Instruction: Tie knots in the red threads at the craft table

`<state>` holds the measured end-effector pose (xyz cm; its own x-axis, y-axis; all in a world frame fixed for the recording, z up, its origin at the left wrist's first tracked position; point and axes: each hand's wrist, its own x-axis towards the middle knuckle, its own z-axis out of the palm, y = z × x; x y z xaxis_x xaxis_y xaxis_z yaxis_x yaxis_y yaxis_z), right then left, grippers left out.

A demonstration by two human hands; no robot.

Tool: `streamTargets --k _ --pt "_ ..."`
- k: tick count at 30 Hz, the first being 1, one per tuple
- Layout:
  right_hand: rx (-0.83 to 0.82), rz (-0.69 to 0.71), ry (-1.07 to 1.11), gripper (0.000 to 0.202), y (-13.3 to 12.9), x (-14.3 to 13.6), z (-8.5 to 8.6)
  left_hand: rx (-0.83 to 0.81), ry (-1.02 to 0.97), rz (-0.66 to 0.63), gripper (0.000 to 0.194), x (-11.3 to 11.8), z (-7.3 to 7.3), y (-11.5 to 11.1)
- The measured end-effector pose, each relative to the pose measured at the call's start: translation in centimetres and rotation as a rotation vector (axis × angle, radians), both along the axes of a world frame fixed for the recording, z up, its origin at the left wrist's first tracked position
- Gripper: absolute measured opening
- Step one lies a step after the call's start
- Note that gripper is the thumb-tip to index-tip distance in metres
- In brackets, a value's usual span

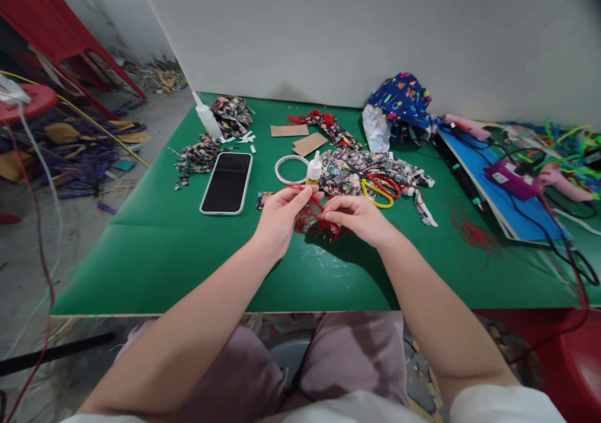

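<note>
We find the left hand (pixel 280 215) and right hand (pixel 360 220) closed in fingertip pinches, apparently on red cord (pixel 303 224) bunched between them over the worktop (pixel 188 266), fine strand-handling seemingly underway, calling for steady tension.

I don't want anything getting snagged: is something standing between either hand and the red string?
Nothing visible is. The left hand and right hand both pinch at the red string directly. The small bottle stands just beyond the left fingertips, not between.
</note>
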<state>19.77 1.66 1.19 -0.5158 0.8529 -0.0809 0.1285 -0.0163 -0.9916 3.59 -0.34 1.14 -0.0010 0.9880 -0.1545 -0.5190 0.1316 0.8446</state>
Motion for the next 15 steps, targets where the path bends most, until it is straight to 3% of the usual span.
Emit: streamTargets --k 9,15 --pt "0.024 0.019 -0.081 0.019 0.16 0.04 0.02 0.037 0.043 0.041 0.02 -0.3 -0.04 0.08" --pt "0.052 0.115 -0.159 0.019 0.41 0.33 -0.02 0.038 0.049 0.099 0.02 -0.42 -0.1 0.27"
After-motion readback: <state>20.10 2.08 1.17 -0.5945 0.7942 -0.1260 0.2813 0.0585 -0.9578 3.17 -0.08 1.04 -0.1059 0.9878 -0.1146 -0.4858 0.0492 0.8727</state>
